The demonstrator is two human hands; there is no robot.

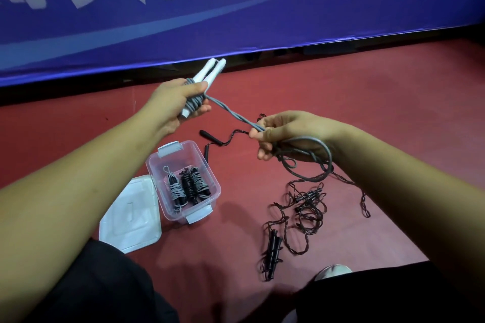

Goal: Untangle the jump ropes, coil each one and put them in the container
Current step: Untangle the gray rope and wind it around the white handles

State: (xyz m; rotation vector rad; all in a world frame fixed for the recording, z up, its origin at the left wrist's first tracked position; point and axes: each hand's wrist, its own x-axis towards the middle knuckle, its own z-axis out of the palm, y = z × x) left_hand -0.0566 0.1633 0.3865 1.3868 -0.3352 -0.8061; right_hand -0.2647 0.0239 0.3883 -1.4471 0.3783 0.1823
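While the left hand (178,102) curls its fingers round the white handles (214,69) with grey rope (231,113) wound under them, the right hand (286,134) pinches that rope's taut stretch between thumb and fingertips, container (170,211) below both hands.

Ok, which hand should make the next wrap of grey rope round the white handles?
Right, probably. The right hand pinches the taut rope and carries its slack, free to lead it round. The left hand is busy gripping the handles and the turns wound on them.
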